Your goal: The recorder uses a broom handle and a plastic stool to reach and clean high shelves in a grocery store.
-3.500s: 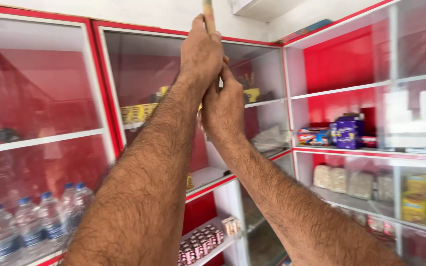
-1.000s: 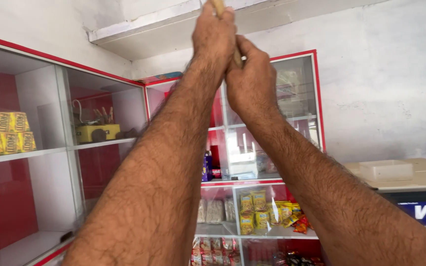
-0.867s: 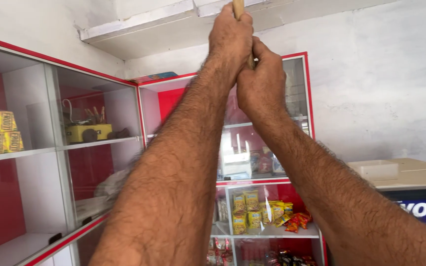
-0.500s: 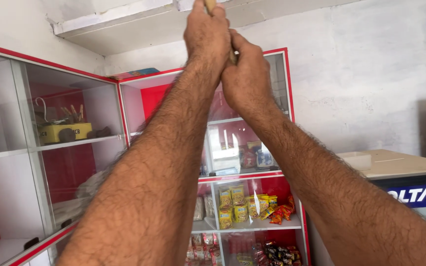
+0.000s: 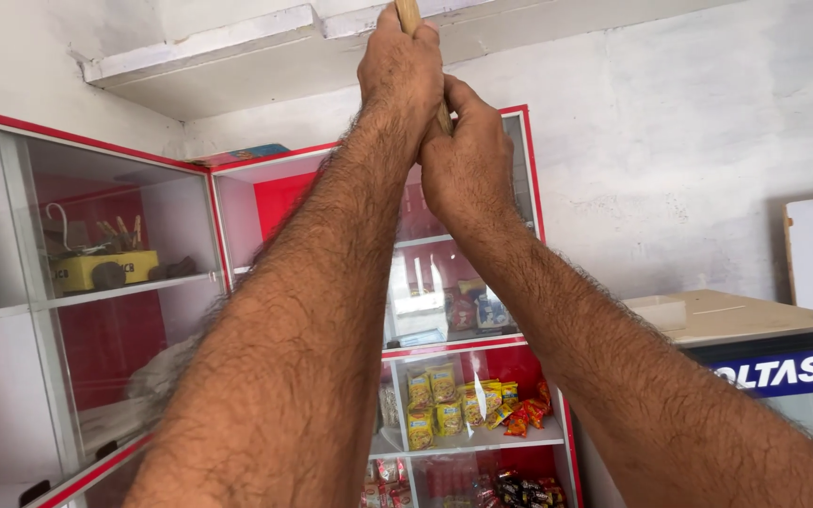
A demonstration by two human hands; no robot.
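Both hands stay clamped on the wooden stick (image 5: 409, 13): left hand (image 5: 402, 75) at 12 o'clock, right hand (image 5: 468, 155) beneath. View has swung rightward since; red cabinet (image 5: 482, 282) now behind them.

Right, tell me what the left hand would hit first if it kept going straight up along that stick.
Probably the white concrete ledge under the ceiling. The left hand grips the tan wooden stick uppermost, and the stick runs out of the top of the picture, so depth and clearance are unclear.
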